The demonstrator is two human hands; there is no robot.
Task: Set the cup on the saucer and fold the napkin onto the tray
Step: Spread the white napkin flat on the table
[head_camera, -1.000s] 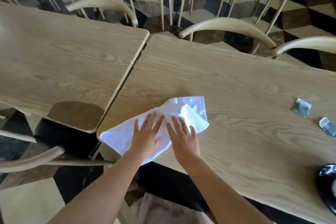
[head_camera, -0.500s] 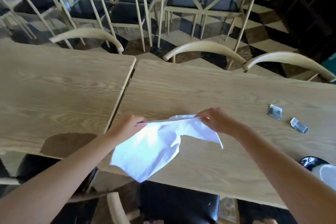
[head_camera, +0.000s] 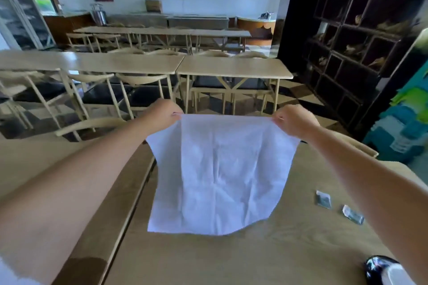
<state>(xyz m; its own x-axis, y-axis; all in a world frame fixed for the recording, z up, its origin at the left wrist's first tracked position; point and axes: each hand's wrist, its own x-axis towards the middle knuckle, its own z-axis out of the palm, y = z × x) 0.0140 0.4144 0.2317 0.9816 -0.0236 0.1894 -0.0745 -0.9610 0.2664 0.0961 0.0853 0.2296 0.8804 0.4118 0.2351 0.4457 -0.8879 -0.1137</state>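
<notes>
Left hand (head_camera: 163, 115) and right hand (head_camera: 293, 119) each pinch a top corner of the napkin (head_camera: 217, 173), stretched open, hanging above the table (head_camera: 266, 259). Two packets (head_camera: 323, 199) lie right.

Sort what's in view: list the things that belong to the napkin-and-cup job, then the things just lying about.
Job:
- white napkin, held up by its top corners
- left hand and right hand, pinching those corners
- dark saucer at the table's near right edge, partly cut off

Lying about:
- two small foil packets on the table
</notes>
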